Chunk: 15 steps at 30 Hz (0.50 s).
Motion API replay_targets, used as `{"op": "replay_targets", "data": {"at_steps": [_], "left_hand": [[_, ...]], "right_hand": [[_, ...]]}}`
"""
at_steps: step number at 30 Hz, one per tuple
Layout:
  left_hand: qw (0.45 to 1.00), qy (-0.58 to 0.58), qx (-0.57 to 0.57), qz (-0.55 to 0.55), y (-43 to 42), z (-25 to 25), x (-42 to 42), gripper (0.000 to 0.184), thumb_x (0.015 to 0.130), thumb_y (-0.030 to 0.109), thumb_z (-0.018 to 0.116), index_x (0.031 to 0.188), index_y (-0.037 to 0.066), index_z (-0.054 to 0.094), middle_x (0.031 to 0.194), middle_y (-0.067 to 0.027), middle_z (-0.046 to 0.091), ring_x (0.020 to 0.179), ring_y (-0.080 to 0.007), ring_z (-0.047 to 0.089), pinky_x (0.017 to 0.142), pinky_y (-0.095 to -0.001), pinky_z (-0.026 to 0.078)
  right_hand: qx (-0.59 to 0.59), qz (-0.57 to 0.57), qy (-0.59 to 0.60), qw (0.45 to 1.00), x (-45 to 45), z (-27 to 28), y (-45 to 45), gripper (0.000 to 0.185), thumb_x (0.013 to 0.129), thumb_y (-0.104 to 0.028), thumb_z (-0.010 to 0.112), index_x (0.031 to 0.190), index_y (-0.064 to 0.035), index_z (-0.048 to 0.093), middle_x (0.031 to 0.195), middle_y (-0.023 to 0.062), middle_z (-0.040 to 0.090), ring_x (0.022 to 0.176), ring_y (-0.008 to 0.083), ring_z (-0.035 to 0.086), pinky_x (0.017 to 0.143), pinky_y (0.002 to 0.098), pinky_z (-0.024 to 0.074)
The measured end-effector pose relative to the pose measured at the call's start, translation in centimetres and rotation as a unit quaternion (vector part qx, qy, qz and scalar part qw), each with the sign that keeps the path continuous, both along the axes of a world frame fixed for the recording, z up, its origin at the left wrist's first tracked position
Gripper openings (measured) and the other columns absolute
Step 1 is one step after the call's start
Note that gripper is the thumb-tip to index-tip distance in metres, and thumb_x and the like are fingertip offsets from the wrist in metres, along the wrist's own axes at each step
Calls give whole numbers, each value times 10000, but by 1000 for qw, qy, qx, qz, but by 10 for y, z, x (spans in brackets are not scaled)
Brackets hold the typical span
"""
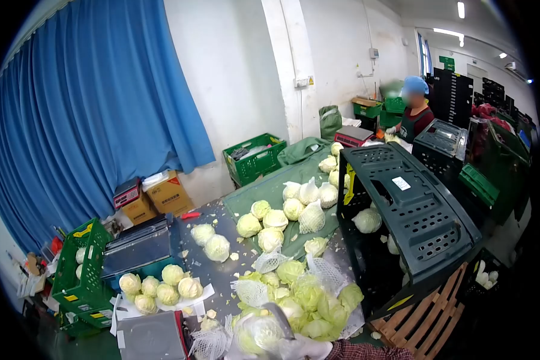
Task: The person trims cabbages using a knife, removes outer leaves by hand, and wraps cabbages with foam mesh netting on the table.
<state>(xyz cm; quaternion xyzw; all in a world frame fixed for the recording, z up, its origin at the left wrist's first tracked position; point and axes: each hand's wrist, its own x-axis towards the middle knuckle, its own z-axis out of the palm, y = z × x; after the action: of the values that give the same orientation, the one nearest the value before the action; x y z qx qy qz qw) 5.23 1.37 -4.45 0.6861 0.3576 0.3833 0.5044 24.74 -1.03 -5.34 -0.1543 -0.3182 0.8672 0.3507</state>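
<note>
At the bottom edge my right hand (311, 348), in a white glove below a plaid sleeve, is closed on a knife whose curved grey blade (279, 319) arches over a cabbage (259, 333). The knife's handle is hidden in the glove. I cannot make out my left hand. Around the cabbage lie loose green outer leaves (324, 309) and white foam nets (211, 343). Farther back, trimmed cabbages (275, 219) sit on a green cloth, some wrapped in nets (312, 217). Two more cabbages (216, 248) rest on the metal tabletop.
A dark crate (417, 198) lies on its side at right with cabbages inside, near a wooden pallet (420, 315). At left are a scale (150, 336), several small cabbages (168, 294) and green crates (84, 270). Another person (415, 114) in a blue cap stands at the back.
</note>
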Motion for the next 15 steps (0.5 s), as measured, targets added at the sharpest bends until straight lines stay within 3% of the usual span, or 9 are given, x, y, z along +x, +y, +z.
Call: {"op": "replay_targets", "data": {"at_steps": [3,6,8,9,10,11,13,14,15], "left_hand": [[989,-30,-119,-77,28,-20,1,549,902,291,537,1363,28,396,1230,-143,547,1108,-202,536,931,-319,455],[959,-110,-243,-100,44,-49,4,523,908,306,513,1344,30,427,1185,-144,583,1060,-191,578,894,-308,493],[874,-315,-368,-44,36,-82,-2,394,983,205,402,1345,49,430,1207,-117,573,1077,-177,563,909,-305,492],[851,-272,-443,67,38,-133,-11,388,1001,212,376,1352,53,421,1237,-121,552,1108,-204,545,942,-324,481],[850,-274,-445,71,30,-106,0,388,1001,212,376,1352,53,421,1237,-121,552,1108,-204,545,942,-324,481],[821,-428,-372,-58,20,-53,22,395,1006,230,374,1357,53,411,1264,-126,531,1135,-219,525,971,-331,461],[753,-566,-279,-188,17,-32,40,404,1010,248,371,1362,52,401,1290,-130,509,1162,-234,504,1000,-339,441],[811,-459,-358,-51,16,-46,42,547,936,363,465,1394,83,359,1346,-151,455,1198,-290,478,1017,-428,419],[802,-467,-371,-32,19,-36,41,612,898,403,510,1401,95,351,1359,-160,441,1206,-312,472,1020,-462,413]], "right_hand": [[17,55,6,998,-11,-12,-6,160,841,-161,621,946,-41,607,573,-6,492,460,131,461,452,258,389],[23,66,109,992,-9,15,-6,133,849,-158,583,904,-36,588,550,-16,468,437,107,439,427,236,362],[30,49,234,970,-4,48,-2,125,853,-155,558,876,-33,575,535,-23,453,422,91,424,410,222,343],[37,40,291,955,0,61,1,124,856,-154,546,862,-32,568,527,-27,445,415,83,417,401,215,334],[37,34,334,941,4,69,3,126,858,-153,533,848,-30,562,520,-31,438,407,75,410,393,208,325],[30,32,359,932,11,74,7,130,861,-151,521,834,-28,555,512,-34,430,400,66,403,384,201,316],[-20,47,352,935,25,76,18,197,862,-161,503,695,-57,507,502,-37,405,390,70,376,371,202,291],[-61,58,338,937,34,75,24,305,861,-172,498,570,-87,465,500,-37,387,387,81,356,367,209,275],[-58,58,335,938,42,73,30,305,861,-172,498,570,-87,465,500,-37,387,387,81,356,367,209,275]]}}
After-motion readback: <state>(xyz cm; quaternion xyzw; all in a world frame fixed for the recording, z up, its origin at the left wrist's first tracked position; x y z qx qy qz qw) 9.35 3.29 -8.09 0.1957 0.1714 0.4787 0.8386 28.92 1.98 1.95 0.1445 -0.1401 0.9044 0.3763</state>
